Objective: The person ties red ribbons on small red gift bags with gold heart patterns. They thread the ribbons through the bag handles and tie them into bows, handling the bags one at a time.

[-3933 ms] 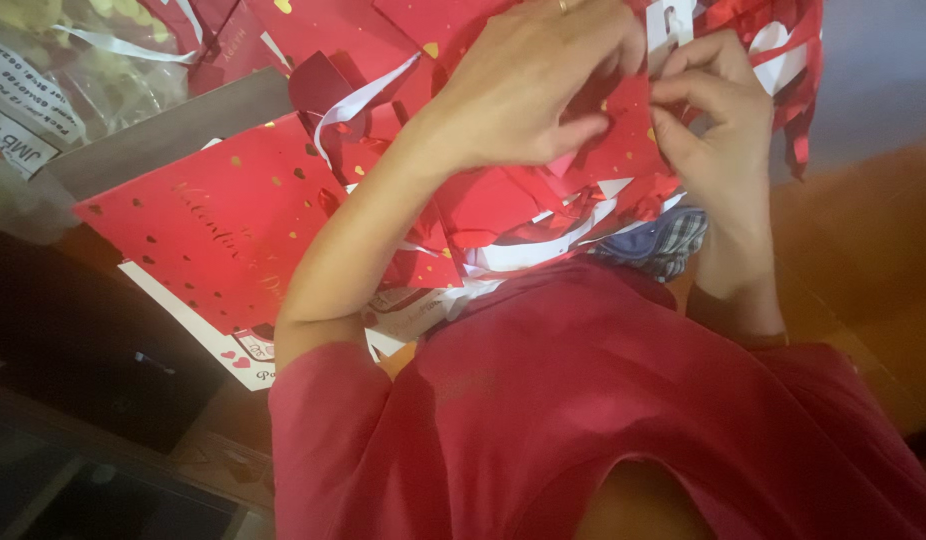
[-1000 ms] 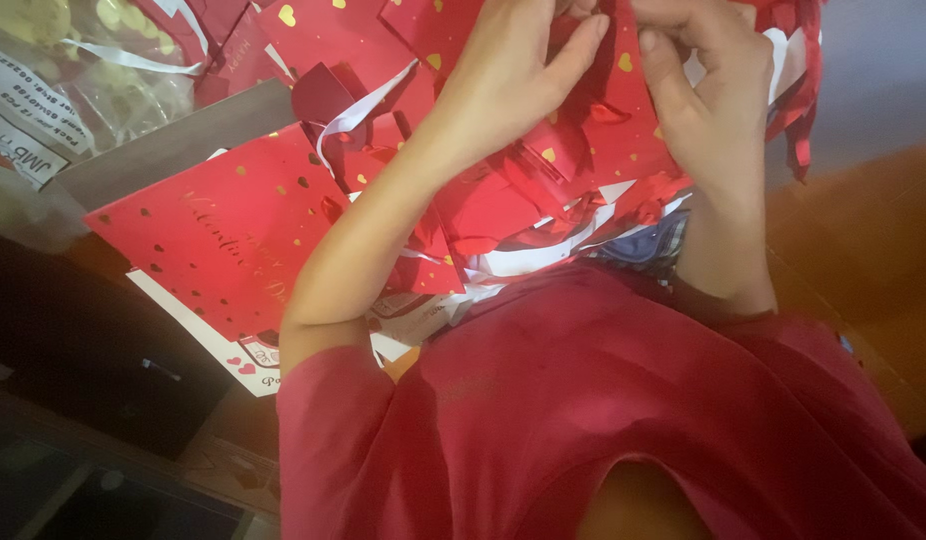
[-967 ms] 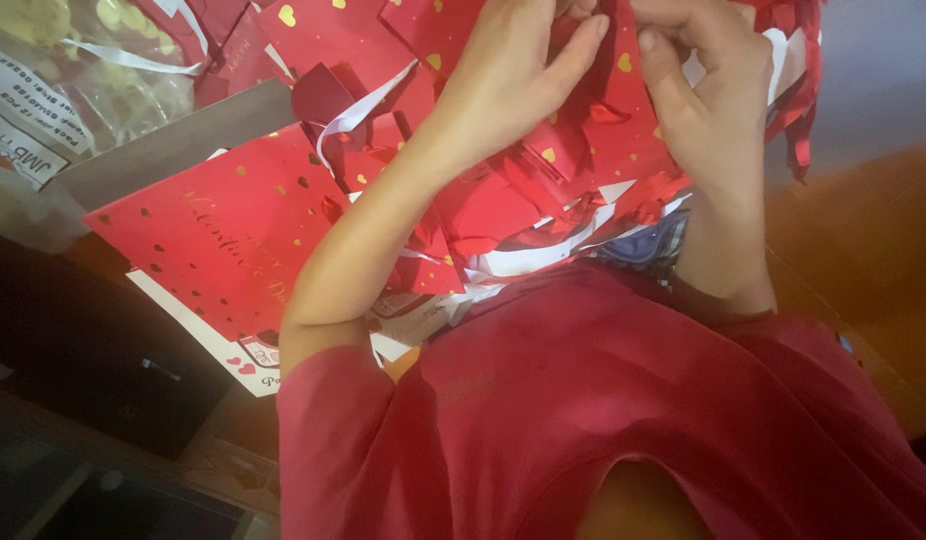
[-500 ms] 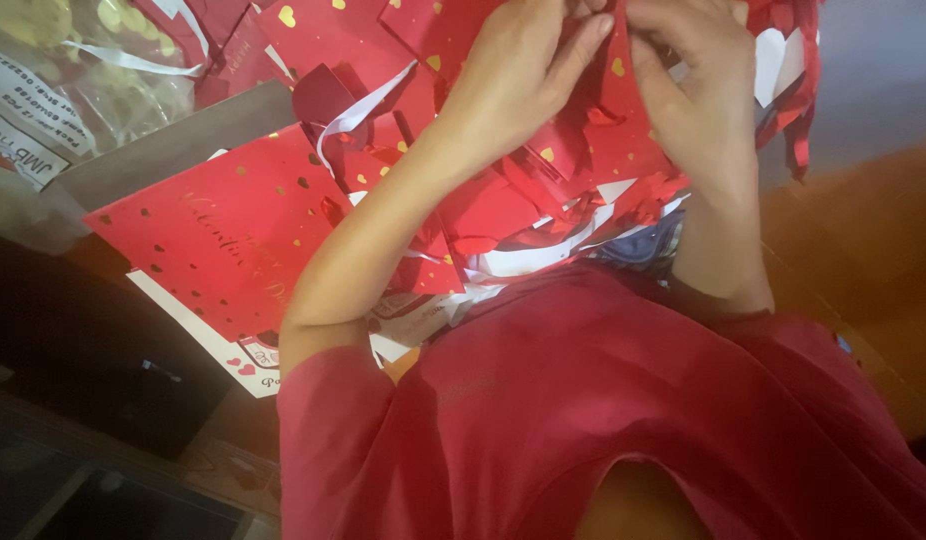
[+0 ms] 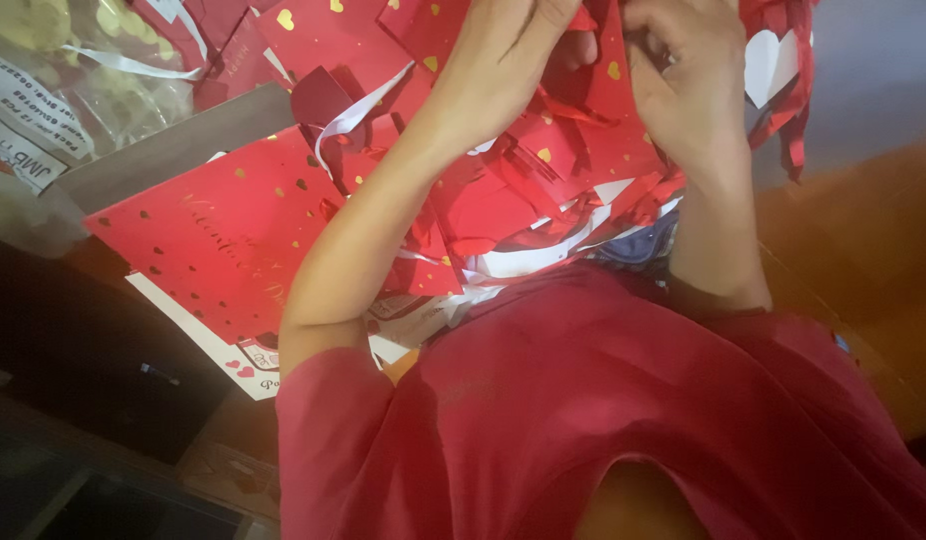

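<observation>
Red paper piece with gold hearts [image 5: 608, 70] is pinched between left hand [image 5: 503, 70] and right hand [image 5: 688, 85]. It is held raised above the heap of red cards [image 5: 233, 230], apparently for folding.

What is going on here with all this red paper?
A person in a red top works with both hands raised over a heap of red paper pieces with gold hearts. The left hand and the right hand pinch one red paper piece with gold hearts between them. A flat red card with gold dots lies to the left, beside a clear plastic bag.
</observation>
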